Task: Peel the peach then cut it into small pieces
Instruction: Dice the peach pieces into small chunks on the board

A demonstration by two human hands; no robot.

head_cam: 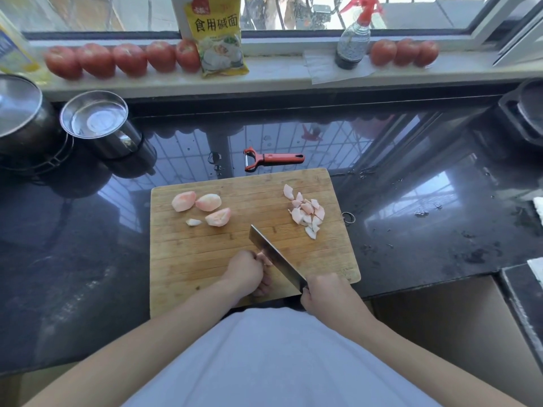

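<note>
Clearly the right hand has its fingers wrapped round the handle of the cleaver, whose broad blade slants away across the near part of the cutting board. The left hand is curled over a peach piece just left of the blade, fingers tucked round it; only a pink sliver of that piece shows between hand and steel, so its size cannot be told.

Farther out on the board, at the left, lie three peeled wedges and one small offcut, all pale pink and with no skin that shows. At the right edge sits a heap of small pieces, already chopped.

Beyond the board, the red peeler lies on the dark countertop, apart from both hands.

By this showing, peeling looks finished and the cutting is partly done: one share of the peach is in small pieces, one piece is under the knife, and the three wedges with the offcut are yet to be cut down. No pit is visible anywhere.
</note>
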